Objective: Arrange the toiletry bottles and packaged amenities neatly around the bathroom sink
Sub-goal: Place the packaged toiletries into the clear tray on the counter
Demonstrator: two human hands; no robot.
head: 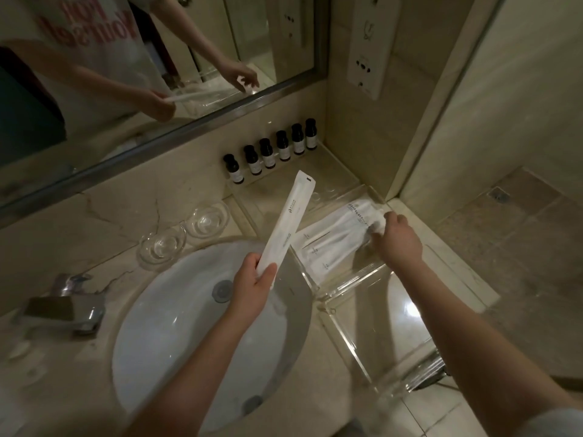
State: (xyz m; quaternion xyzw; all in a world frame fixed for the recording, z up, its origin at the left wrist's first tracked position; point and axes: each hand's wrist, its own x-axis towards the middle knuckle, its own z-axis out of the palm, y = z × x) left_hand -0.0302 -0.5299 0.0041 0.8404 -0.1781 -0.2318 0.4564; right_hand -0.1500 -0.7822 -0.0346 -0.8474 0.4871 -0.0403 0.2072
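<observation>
A long white packet (285,228) is held at its lower end in the grip of the left hand (255,283), above the right rim of the sink (176,326). Its long axis runs up and away from the sink, the far end pointing toward the row of bottles (271,152). Six dark bottles with white labels are lined up upright along the wall behind the sink, to its right. To the right of the sink, a clear tray (340,288) is set on the worktop (315,389), and several white packets (334,238) are laid in it; an exact count cannot be told. Their far end is pinched by the right hand (399,239). Two glass dishes (184,231) are placed just behind the sink.
</observation>
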